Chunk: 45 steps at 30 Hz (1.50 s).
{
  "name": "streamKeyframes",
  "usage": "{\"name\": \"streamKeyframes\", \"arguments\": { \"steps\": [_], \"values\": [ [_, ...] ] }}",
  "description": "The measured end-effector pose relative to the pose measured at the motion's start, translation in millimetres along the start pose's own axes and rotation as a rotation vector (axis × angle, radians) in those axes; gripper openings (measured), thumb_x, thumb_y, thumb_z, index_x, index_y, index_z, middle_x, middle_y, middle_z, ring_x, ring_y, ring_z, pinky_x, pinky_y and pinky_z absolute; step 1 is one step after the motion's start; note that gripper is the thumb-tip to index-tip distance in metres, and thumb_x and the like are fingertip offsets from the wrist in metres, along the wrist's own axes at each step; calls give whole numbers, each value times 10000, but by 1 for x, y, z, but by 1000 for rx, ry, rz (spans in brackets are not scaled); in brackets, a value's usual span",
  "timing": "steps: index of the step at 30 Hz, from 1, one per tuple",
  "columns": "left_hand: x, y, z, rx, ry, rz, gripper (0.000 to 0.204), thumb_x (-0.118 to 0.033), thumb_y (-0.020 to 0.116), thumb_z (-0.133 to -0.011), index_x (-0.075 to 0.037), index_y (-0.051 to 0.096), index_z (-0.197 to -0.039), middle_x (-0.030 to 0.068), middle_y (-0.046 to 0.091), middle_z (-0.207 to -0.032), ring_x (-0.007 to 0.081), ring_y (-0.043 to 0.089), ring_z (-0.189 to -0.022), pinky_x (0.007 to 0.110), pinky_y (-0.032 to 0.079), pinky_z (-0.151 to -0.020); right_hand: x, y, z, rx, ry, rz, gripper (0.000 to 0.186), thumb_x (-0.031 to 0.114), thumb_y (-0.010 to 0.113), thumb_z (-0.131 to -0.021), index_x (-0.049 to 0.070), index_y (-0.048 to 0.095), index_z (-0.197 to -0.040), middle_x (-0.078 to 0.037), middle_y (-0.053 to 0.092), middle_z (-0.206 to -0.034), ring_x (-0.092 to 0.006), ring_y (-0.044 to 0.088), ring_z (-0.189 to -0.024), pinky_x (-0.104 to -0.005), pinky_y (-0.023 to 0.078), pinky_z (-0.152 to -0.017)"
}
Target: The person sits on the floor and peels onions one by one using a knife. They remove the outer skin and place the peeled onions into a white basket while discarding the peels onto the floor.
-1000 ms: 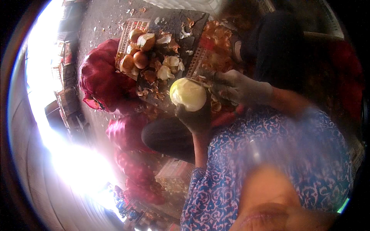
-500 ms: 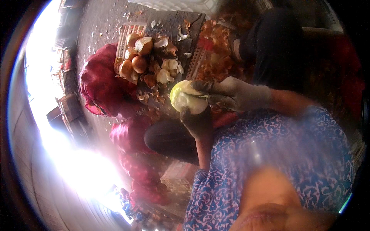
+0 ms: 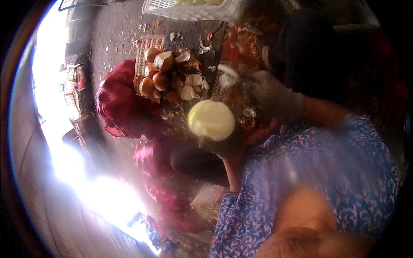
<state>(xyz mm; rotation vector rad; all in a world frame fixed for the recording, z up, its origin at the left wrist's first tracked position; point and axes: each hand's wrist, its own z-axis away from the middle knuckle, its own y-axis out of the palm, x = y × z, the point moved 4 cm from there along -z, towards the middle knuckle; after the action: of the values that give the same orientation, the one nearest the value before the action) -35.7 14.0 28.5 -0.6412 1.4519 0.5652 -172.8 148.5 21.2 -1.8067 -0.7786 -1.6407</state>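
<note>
A peeled, pale yellow-green onion [image 3: 211, 120] rests in my gloved left hand [image 3: 226, 145], whose fingers curl round its lower side. My gloved right hand [image 3: 270, 91] is apart from the onion, up and to the right, and smeared by motion. At its fingertips is a blurred pale piece [image 3: 228, 74], perhaps an onion layer; whether a tool is also in that hand I cannot make out. Beyond my hands, several unpeeled brown onions [image 3: 161, 81] sit on a pale slatted crate [image 3: 142, 53], with loose skins [image 3: 189, 91] beside them.
A white plastic basket [image 3: 189, 15] holding pale onions stands at the far edge. A full red mesh sack [image 3: 118, 94] lies at the left, and another red sack [image 3: 161, 172] lies nearer. Brown onion skins [image 3: 241, 43] cover the ground past my right hand. Stacked crates [image 3: 77, 92] stand far left.
My right hand has come off the onion and moved up and slightly right, with a pale piece at its fingertips. My left hand still holds the onion. More of the white basket shows.
</note>
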Motion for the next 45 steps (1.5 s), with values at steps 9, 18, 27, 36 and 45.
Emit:
{"name": "streamKeyframes", "arguments": {
  "steps": [9,18,27,36,45],
  "values": [
    [-31,42,-62,76,193,-127,622,-148,653,-891,-15,388,-1437,194,484,-1407,308,537,-1234,455,502,-1006,-27,-7,-2,-181,284,-346,413,370,464,-1068,-1,619,-1166,-109,673,-969,-166,597,-848,-353,500,-761],
    [-21,102,-166,365,1031,-1033,353,-73,624,-923,-57,592,-1274,140,615,-1298,251,591,-1165,370,430,-1058,-18,-16,-1,-241,392,-595,397,358,436,-1067,21,623,-1164,-60,652,-744,-136,588,-643,-293,476,-576],
    [59,-41,-236,-166,626,-654,258,-129,720,-793,-48,659,-1031,169,662,-1021,338,633,-972,434,492,-888,-20,-9,0,-237,575,-636,395,377,403,-1074,39,606,-1094,-57,636,-737,-145,561,-591,-300,474,-565],
    [22,-109,-300,-314,98,-1273,709,-617,743,-747,-37,666,-1148,170,655,-1218,333,629,-1128,459,486,-964,-26,-1,-7,-66,491,-566,391,386,409,-1079,46,601,-1106,-76,686,-766,-148,600,-594,-300,491,-572],
    [45,-144,-327,-295,83,-1211,635,-558,790,-690,-133,668,-1144,133,721,-1085,344,684,-994,424,527,-893,-18,9,-6,-36,501,-624,361,410,470,-1056,83,583,-1161,-69,685,-755,-135,603,-556,-281,481,-501]
  ]
}}
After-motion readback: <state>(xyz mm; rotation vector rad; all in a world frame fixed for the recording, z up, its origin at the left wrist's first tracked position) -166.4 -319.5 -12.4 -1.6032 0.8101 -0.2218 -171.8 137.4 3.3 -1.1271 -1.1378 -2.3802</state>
